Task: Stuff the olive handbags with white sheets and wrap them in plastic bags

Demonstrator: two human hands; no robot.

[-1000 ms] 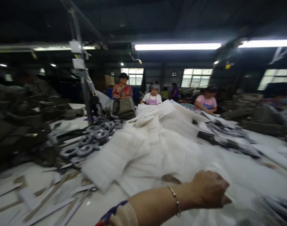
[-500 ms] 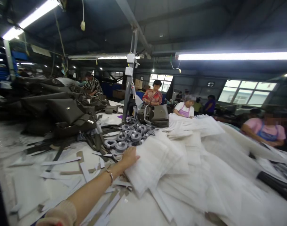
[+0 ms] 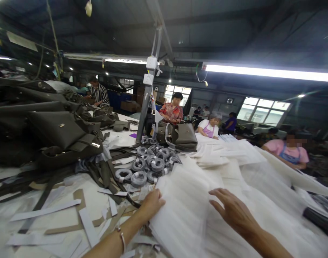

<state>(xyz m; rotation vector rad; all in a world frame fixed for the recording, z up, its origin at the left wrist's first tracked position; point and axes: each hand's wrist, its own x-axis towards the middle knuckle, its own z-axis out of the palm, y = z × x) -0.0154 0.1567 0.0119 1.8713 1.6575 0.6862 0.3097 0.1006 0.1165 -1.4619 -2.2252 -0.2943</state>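
A stack of thin white foam sheets (image 3: pixel 184 193) lies in front of me, its layers slightly fanned. My left hand (image 3: pixel 152 202) grips the left edge of the stack, thumb on top and the other fingers partly hidden. Over the right side of the sheets is my right hand (image 3: pixel 232 208), its thumb and fingers apart, holding nothing. Whether its fingertips touch the foam is unclear. Coiled straps in clear wrap (image 3: pixel 139 178) sit just beyond my left hand.
Dark bags (image 3: pixel 56 130) are heaped at the left, with paper strips (image 3: pixel 88 227) nearer me. Another dark bag (image 3: pixel 185 136) stands beside a metal post (image 3: pixel 145 111). More foam (image 3: pixel 263 200) spreads rightward. Several people work across the table.
My right hand has come into view over the sheets. My left hand stays at the stack's left edge. The view has shifted, with the near bags and strips now farther left.
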